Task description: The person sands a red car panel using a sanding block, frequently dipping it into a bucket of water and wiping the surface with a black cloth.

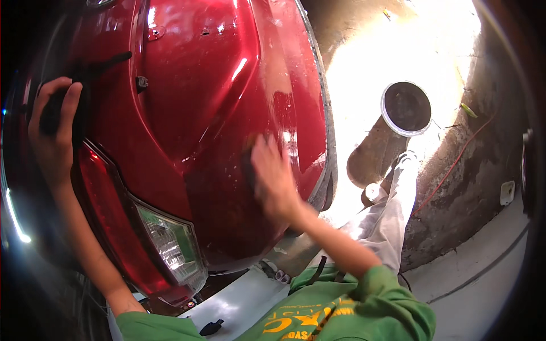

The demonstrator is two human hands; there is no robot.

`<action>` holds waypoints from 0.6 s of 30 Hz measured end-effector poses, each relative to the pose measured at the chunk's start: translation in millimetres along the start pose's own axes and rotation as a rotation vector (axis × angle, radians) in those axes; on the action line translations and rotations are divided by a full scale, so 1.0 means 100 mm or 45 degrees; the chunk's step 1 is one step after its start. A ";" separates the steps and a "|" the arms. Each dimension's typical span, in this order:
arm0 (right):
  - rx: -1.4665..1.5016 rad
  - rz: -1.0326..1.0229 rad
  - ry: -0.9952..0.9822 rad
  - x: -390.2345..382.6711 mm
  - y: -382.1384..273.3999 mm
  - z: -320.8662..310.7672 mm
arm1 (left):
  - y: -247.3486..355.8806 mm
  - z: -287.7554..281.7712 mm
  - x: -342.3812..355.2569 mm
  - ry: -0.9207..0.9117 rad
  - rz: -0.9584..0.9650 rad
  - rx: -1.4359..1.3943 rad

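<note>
Below me is a red car body (227,74) with wet-looking gloss and paler, duller patches along its right edge. My right hand (274,179), blurred by motion, presses on the rounded corner panel. Under its fingers shows the edge of a small dark pad (248,165), whose exact kind I cannot make out. My left hand (56,125) is at the far left, above the tail light (128,227), thumb and finger apart against a dark part of the car. A black arm-like piece (108,65) sticks out beside it.
On the sunlit concrete floor to the right stands a round bucket (406,108) with dark contents. My leg (392,199) reaches toward it. A thin red cord (455,162) runs along the floor, near a small white box (507,193). A black object (211,327) lies on the pale surface below.
</note>
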State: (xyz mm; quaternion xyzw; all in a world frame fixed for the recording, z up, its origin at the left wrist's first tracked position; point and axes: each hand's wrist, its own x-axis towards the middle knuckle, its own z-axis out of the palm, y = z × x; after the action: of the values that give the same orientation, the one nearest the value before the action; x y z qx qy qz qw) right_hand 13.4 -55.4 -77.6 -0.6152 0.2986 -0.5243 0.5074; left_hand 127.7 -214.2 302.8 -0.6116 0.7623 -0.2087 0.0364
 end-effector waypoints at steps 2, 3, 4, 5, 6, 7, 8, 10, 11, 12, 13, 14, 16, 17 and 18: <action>0.032 0.027 0.245 0.85 0.60 -0.14 | 0.05 0.03 0.06 0.046 0.014 0.053; 0.014 0.126 0.270 1.20 0.95 -0.41 | 0.08 0.25 0.07 0.070 -0.002 -0.016; 0.088 0.211 0.258 1.55 0.90 -0.38 | 0.21 -0.03 0.20 0.032 0.006 0.090; -0.019 0.163 0.311 1.43 1.06 -0.44 | 0.16 0.27 0.13 0.046 -0.023 0.020; -0.020 0.086 0.392 1.47 0.99 -0.35 | 0.20 0.22 0.18 0.061 -0.019 0.033; 0.022 0.058 0.345 1.25 0.54 -0.14 | 0.15 0.12 0.13 0.022 0.026 -0.014; 0.038 0.035 0.290 0.76 -0.02 -0.02 | 0.10 0.08 0.07 -0.014 0.062 -0.088; -0.120 0.012 -0.114 -0.08 -0.52 0.02 | 0.14 0.11 0.08 -0.016 0.076 -0.099; -0.119 -0.002 -0.117 -0.08 -0.51 0.00 | 0.15 0.10 0.09 -0.045 0.107 -0.080; -0.062 -0.095 -0.172 -0.08 -0.52 0.00 | 0.15 0.03 0.09 -0.040 0.103 -0.048; -0.030 -0.170 -0.228 -0.09 -0.50 -0.05 | 0.17 0.06 0.07 -0.018 0.104 -0.039; -0.048 -0.189 -0.022 0.24 -0.22 -0.04 | 0.17 0.07 0.06 0.000 0.103 -0.024; 0.017 -0.096 0.233 1.00 0.39 -0.21 | 0.17 0.09 0.11 0.032 0.131 -0.049; 0.100 0.006 0.289 1.39 0.77 -0.40 | 0.19 0.16 0.14 0.058 0.149 -0.097; -0.102 0.137 0.327 1.61 1.11 -0.54 | 0.20 0.24 0.16 0.065 0.144 -0.120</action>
State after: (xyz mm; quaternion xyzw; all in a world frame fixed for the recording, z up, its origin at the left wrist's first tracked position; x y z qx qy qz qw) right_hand 24.1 -251.1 -129.9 -0.5461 0.4143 -0.5584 0.4673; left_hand 112.5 -232.3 276.9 -0.5630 0.8053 -0.1859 -0.0001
